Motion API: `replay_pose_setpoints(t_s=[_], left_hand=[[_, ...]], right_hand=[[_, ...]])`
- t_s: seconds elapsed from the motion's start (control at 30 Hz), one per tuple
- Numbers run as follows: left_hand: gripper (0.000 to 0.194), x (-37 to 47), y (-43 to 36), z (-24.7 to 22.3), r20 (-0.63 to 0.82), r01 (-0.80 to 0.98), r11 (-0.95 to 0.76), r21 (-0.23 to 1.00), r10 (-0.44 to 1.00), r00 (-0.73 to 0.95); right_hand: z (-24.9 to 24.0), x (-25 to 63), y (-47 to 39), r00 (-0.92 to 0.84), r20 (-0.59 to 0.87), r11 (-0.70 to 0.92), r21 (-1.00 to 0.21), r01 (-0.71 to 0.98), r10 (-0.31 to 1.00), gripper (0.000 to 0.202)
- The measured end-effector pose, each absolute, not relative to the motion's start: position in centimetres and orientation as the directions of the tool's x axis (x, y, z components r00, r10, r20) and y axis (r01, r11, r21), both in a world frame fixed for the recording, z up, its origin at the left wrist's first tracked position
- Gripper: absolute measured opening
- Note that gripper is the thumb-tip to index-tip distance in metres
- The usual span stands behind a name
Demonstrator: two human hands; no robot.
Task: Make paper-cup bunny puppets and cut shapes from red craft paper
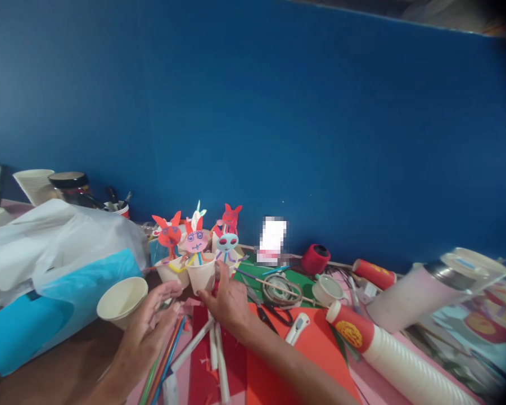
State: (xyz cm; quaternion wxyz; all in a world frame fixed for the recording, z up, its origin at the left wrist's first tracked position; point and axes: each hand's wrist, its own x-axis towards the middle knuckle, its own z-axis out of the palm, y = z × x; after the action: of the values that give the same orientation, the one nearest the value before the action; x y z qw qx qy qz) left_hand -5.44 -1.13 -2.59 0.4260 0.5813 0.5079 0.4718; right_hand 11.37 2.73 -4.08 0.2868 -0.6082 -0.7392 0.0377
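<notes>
My right hand (228,295) grips a white paper cup (200,277), thumb and fingers at its right side. A pink paper figure (197,242) with red ears and a drawn face stands up out of this cup. My left hand (154,315) is open beside it, fingers stretched, with nothing visible in it. Close behind stand more cups with paper figures: a red-faced figure (170,235) at the left, a pale blue one (227,242) and a red one (231,215) at the right. Left of my left hand is a plain paper cup (122,298).
Coloured pencils (162,360), white paper rolls (221,360), a utility knife (298,329) and black-handled scissors (278,315) lie on the front sheets. A long cup stack (409,360) and a flask (413,298) are at right; a blue roll (63,309) at left. A blue wall (299,124) rises behind.
</notes>
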Motion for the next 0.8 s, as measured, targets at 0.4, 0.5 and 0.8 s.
replay_pose_setpoints(t_s=[0.4, 0.5, 0.8], left_hand=[[0.028, -5.0, -1.5, -2.8, 0.037, 0.148, -0.058, 0.987, 0.989, 0.146], [0.026, -4.9, -1.5, -2.5, 0.045, 0.175, -0.068, 0.982, 0.990, 0.133], [0.024, -4.5, -1.1, -2.1, 0.148, 0.224, -0.193, 0.955, 0.968, 0.203]], right_hand=[[-3.8, 12.4, 1.9, -0.166, 0.395, 0.310, -0.335, 0.890, 0.904, 0.072], [-3.5, 12.9, 1.6, -0.193, 0.397, 0.332, -0.320, 0.887, 0.897, 0.070], [-3.4, 12.9, 1.4, -0.200, 0.357, 0.316, -0.306, 0.898, 0.912, 0.051]])
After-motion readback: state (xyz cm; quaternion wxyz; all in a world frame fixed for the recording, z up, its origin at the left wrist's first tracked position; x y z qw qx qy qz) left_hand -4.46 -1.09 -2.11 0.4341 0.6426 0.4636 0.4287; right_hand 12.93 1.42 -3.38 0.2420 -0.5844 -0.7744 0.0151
